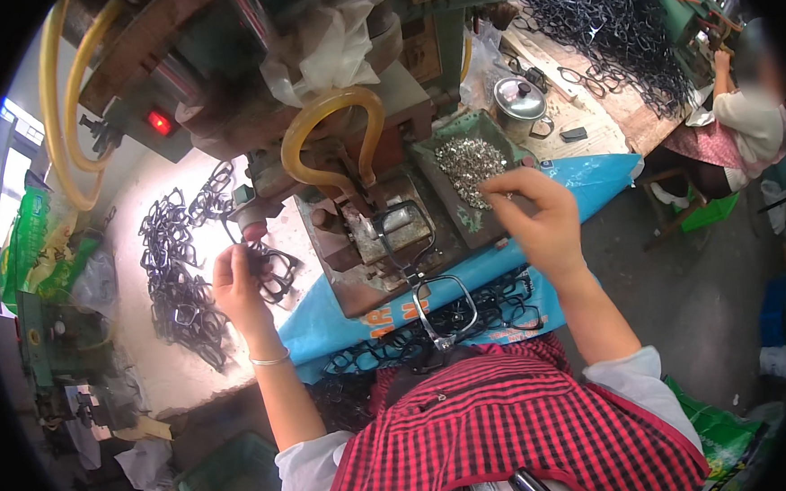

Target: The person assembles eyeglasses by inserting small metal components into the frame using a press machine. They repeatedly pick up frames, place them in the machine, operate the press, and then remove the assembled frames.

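Note:
My left hand grips a black eyeglass frame at the left of the press, beside a long row of black frames on the white bench. My right hand reaches with pinched fingers into a green tray of small silver metal parts. Whether a part sits between the fingers cannot be told. Between my hands, a frame with clear rims lies on the press's metal bed, and another hangs over its front edge.
A green press machine with yellow hoses and a red light rises ahead. Black frames lie heaped on blue sheeting in my lap and on the far wooden table. Another person sits at right.

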Action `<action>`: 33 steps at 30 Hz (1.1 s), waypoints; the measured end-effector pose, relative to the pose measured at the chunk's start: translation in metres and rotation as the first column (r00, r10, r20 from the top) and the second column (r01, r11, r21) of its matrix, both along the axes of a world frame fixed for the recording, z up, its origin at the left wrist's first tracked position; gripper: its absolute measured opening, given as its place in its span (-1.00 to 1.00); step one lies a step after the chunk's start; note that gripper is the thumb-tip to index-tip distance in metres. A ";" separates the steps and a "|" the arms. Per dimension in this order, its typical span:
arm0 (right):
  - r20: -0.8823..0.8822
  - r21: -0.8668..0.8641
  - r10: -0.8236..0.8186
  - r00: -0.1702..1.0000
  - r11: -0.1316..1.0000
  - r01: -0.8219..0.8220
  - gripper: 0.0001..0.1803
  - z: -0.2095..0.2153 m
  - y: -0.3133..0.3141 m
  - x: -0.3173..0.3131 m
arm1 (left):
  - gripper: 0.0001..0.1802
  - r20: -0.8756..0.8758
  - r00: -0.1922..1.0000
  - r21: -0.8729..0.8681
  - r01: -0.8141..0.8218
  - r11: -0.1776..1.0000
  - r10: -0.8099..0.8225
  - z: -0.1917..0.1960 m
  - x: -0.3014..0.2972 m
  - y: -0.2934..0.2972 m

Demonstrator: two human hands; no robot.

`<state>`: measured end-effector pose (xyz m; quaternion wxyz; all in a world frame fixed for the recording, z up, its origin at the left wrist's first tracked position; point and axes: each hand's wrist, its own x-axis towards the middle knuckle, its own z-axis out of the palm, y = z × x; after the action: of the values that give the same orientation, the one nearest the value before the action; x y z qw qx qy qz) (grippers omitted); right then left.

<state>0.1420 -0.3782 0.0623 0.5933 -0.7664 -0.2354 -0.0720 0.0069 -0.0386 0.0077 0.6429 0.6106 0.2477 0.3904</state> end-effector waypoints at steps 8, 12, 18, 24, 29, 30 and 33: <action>-0.090 0.226 0.323 0.942 0.928 -0.297 -0.65 0.017 0.087 0.008 | -0.94 0.096 0.995 -0.116 0.023 0.993 -0.012 -0.017 -0.002 -0.029; -0.134 0.257 0.314 0.940 0.927 -0.273 -0.56 0.022 0.083 -0.003 | -0.86 0.317 0.947 -0.002 0.066 0.998 -0.061 0.016 -0.008 -0.047; -0.356 0.531 0.544 0.760 0.787 -0.315 -0.47 0.020 0.091 -0.012 | -0.76 0.426 0.852 0.607 -0.019 0.794 -0.305 0.106 0.014 -0.070; -0.307 0.423 0.456 0.835 0.852 -0.309 -0.46 0.032 0.085 -0.024 | -0.84 0.497 0.786 0.540 0.051 0.840 -0.367 0.106 0.007 -0.082; 0.338 -0.248 0.089 0.937 0.969 -0.003 -0.75 -0.002 0.044 0.028 | -0.92 -0.096 0.862 0.909 0.280 0.310 -0.497 0.096 -0.002 -0.108; 0.417 -0.435 -0.014 0.909 0.875 0.213 -0.77 -0.026 0.035 0.040 | -0.81 -0.066 0.906 0.975 0.147 0.165 -0.418 0.086 -0.004 -0.112; 0.426 -0.589 -0.040 0.904 0.746 0.311 -0.78 -0.058 0.012 0.054 | -0.76 0.011 0.874 1.000 -0.017 -0.007 -0.486 0.078 0.018 -0.119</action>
<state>0.1961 -0.3665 0.0039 0.2254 -0.9120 -0.2833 -0.1930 0.0250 -0.1576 0.0854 0.1299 0.8295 -0.3228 0.4368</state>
